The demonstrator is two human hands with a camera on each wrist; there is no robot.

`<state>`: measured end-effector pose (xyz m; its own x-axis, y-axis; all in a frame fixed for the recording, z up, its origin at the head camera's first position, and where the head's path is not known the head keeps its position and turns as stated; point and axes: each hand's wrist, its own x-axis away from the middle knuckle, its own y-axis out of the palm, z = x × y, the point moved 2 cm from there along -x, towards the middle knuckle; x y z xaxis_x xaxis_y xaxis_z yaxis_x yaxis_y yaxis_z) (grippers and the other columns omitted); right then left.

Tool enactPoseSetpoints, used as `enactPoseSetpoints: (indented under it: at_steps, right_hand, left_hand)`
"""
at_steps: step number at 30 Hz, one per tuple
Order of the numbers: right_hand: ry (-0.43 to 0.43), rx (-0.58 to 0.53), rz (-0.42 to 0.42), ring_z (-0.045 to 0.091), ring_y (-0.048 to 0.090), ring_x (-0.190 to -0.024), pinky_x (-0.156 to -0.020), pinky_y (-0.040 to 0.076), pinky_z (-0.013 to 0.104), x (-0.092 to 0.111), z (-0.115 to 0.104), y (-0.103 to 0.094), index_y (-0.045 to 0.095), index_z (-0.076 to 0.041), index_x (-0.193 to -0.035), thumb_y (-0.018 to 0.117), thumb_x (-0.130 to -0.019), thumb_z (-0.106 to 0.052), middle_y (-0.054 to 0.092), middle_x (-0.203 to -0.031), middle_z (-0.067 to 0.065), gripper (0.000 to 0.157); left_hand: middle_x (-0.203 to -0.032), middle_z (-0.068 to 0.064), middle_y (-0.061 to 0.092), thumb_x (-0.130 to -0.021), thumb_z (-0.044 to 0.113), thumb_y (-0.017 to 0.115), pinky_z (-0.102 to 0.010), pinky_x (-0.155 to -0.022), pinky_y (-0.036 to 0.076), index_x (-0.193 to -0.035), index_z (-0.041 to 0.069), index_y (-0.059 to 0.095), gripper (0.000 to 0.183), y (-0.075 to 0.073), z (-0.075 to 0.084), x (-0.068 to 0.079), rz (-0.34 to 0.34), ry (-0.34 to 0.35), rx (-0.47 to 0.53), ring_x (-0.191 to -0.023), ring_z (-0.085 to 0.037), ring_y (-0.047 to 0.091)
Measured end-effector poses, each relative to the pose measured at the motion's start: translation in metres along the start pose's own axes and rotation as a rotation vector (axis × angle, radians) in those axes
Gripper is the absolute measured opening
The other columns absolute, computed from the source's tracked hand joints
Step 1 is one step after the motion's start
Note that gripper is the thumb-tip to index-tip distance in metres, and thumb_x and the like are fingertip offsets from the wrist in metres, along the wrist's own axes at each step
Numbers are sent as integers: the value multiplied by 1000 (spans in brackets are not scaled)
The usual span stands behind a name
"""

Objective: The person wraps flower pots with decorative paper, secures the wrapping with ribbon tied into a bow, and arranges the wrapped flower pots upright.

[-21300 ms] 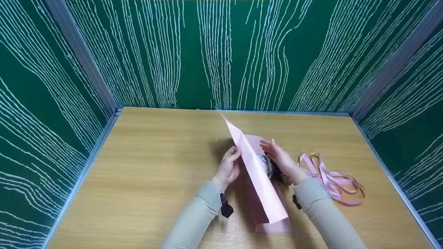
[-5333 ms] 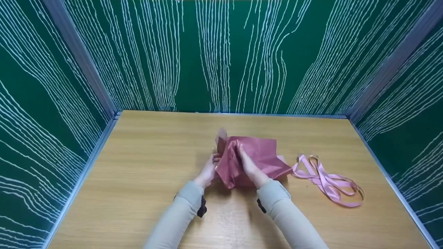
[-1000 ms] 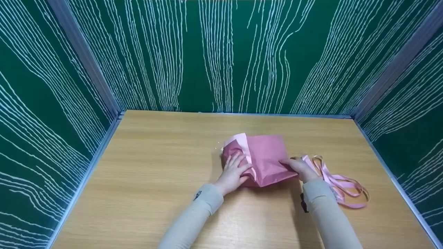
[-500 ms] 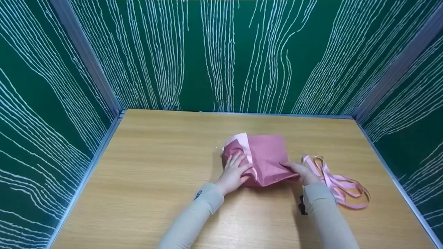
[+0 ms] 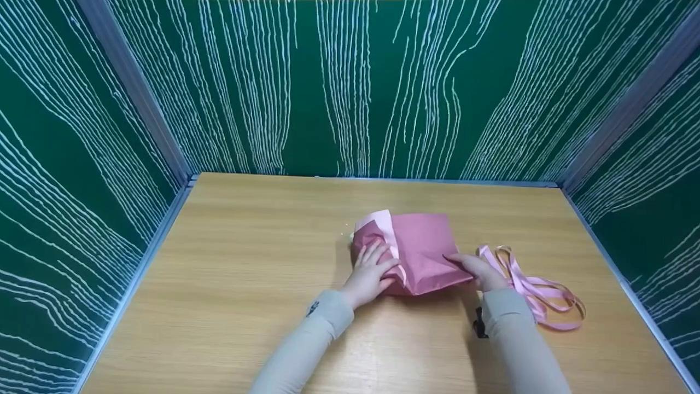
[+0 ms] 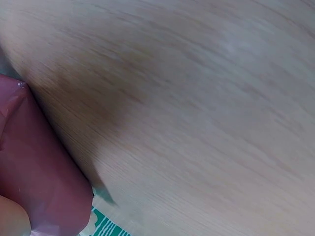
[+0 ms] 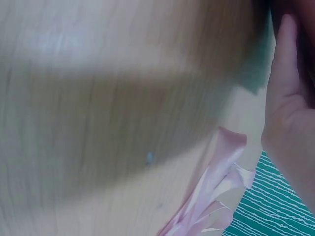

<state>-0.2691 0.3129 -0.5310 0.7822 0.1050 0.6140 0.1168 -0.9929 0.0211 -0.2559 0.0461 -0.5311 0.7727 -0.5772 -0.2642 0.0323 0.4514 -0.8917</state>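
Green walls (image 5: 306, 82), white-lined: beyond both hands.

Table (image 5: 246, 273), wood-grained: beneath both hands, reaching well past them on either side.

Sleeves, pale, two: left sleeve (image 5: 306, 339) slanting up and inward from the near edge of my view; right sleeve (image 5: 519, 334) slanting inward from the other side, so that both forearms converge.

Wrapped parcel (image 5: 424, 241), dusky pink: on the table, between the hands and partly under the left. Five seconds ago I had it bunched up, the right hand pressed on top and the left at its side; now it lies flatter. Against half a second ago I note almost no change.

Ribbon (image 5: 538, 290), pink, loosely looped: on the table, just to the right of the right hand.

Left hand (image 5: 372, 276): palm down, fingers spread and extended, resting on the parcel's left part, gripping nothing that I can see.

Right hand (image 5: 484, 271): turned inward at the parcel's right corner, one digit lying straight against the paper; whether it pinches the edge I cannot tell.

Light pink strip (image 5: 389, 232): on the parcel, beyond the left hand's fingers.

Black piece (image 5: 479, 323): at the right cuff, behind the right hand.
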Motion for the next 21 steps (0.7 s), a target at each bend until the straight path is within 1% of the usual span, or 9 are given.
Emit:
enactPoseSetpoints:
  at_steps: [2,5,6,9,12,16,21]
  right_hand:
    - [-1,1,-2,8,62,-69,-72,54,21,1,-1,0,37,5,-127,53,-95,-27,60,-79,0,48]
    - [-6,-8,-17,8,62,-65,-69,55,21,2,-3,1,40,3,-115,49,-97,-22,59,-74,0,32]
    - [-4,-16,-20,8,62,-65,-69,55,21,2,-3,2,41,3,-113,49,-97,-21,59,-75,0,30]
    - [-7,-20,-5,9,62,-67,-70,56,22,4,-5,1,41,3,-113,51,-96,-22,59,-78,1,31]
    - [-15,-19,-18,8,63,-67,-69,55,21,5,-8,2,43,2,-111,52,-97,-22,61,-78,0,29]
    - [-37,-46,-70,7,63,-62,-63,55,18,8,-13,6,50,-2,-98,48,-98,-20,63,-71,-1,18]
    - [-82,-92,-80,8,66,-60,-62,56,21,14,-21,12,55,-6,-87,48,-98,-15,66,-68,0,16]
  left_hand:
    - [-147,-10,40,-88,31,63,-53,-116,16,-124,22,60,37,0,0,0,-2,-1,-2,-142,-32,24]
    - [-147,-10,39,-89,31,63,-52,-116,15,-125,22,60,38,0,0,0,-11,-7,1,-142,-32,23]
    - [-147,-10,39,-89,31,63,-52,-116,15,-125,22,59,38,0,0,-1,-13,-8,1,-142,-32,23]
    - [-147,-10,39,-89,31,63,-52,-116,14,-125,21,59,38,1,0,-1,-17,-11,3,-143,-31,23]
    - [-148,-9,38,-89,30,63,-52,-116,14,-124,21,60,37,0,0,0,-11,-8,9,-143,-31,23]
    - [-148,-9,37,-88,30,63,-53,-116,14,-124,22,60,36,-1,0,0,-3,-2,17,-143,-32,22]
    - [-147,-8,39,-89,30,62,-53,-115,17,-123,24,60,35,0,1,0,7,7,-20,-142,-32,24]
